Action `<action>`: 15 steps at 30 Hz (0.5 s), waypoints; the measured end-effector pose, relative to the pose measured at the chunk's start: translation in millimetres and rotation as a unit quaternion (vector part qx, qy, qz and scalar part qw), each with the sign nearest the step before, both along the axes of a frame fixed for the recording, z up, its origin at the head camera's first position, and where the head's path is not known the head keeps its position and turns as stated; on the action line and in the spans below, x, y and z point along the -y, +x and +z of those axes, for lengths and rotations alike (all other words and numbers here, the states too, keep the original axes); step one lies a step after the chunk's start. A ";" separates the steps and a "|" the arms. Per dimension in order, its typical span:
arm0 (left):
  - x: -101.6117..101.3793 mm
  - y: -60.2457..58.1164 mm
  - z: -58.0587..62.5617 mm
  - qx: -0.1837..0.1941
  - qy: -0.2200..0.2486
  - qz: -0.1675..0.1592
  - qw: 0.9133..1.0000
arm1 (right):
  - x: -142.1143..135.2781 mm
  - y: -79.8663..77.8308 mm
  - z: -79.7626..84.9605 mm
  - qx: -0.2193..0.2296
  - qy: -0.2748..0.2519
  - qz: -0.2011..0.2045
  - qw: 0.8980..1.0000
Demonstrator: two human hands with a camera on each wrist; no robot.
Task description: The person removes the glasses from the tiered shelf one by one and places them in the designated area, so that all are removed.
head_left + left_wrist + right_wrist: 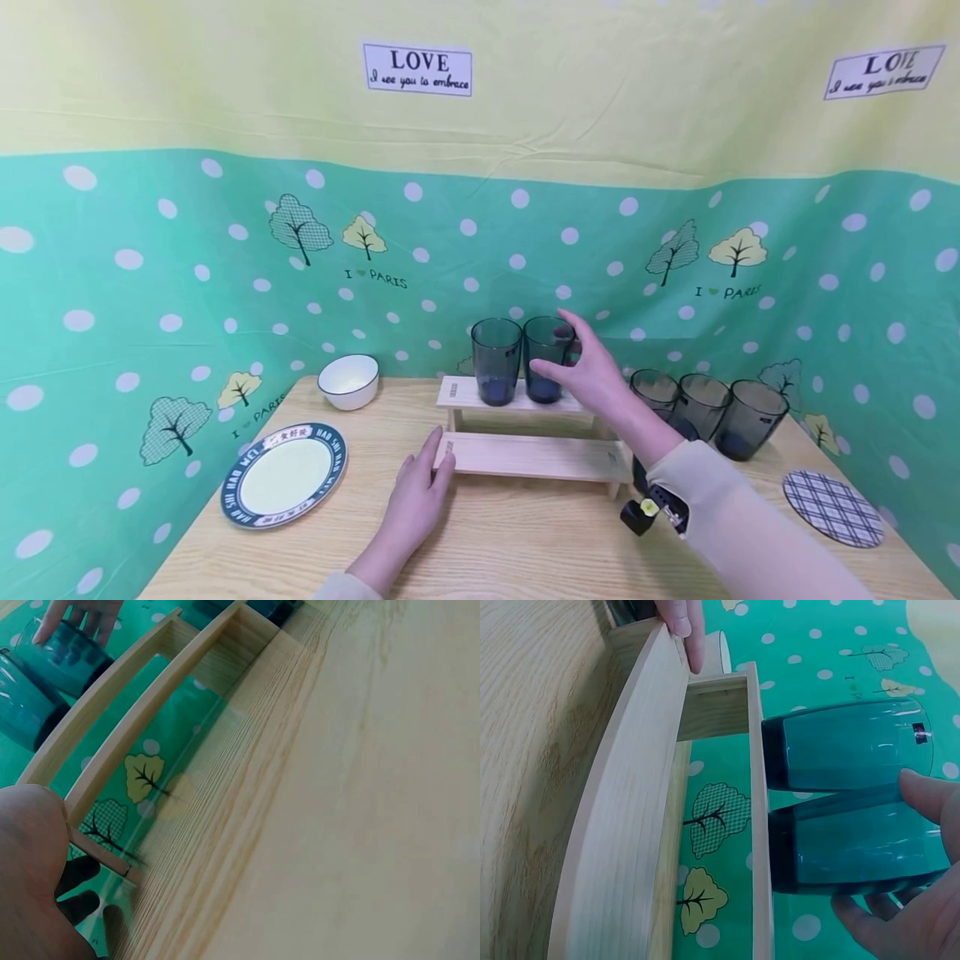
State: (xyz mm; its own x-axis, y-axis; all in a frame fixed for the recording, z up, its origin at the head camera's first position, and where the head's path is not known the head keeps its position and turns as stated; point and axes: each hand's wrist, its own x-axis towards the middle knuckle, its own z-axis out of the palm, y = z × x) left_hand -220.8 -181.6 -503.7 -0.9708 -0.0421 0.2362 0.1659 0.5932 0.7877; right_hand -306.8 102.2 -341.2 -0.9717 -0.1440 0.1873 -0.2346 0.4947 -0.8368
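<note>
Two dark tinted drinking glasses stand upright on the upper board of a two-step wooden rack (525, 454). My right hand (592, 367) is spread loosely around the right-hand glass (543, 346), its thumb in front and its fingers on the far side. In the right wrist view, the thumb overlaps that glass (855, 847) and the fingertips are just past its other side. The left glass (497, 358) stands close beside it. My left hand (416, 496) is at the left end of the lower board, with straight fingers touching that end.
Several more tinted glasses (750, 417) stand right of the rack, partly behind my right forearm. A plaid round mat (832, 508) lies at the right edge. On the left are a rimmed plate (285, 475) and a white bowl (348, 382). A patterned cloth (420, 217) hangs behind.
</note>
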 end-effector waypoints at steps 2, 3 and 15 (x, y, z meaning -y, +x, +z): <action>0.1 0.1 0.0 -0.001 0.000 -0.001 1.000 | 0.0 0.6 0.1 0.002 0.001 -0.003 1.000; 0.2 0.1 -0.1 -0.001 -0.001 0.000 1.000 | -0.2 1.3 0.3 0.003 0.001 -0.006 1.000; 0.1 -0.4 -0.5 0.001 -0.003 0.003 1.000 | -14.3 19.5 3.3 0.015 -0.003 -0.022 1.000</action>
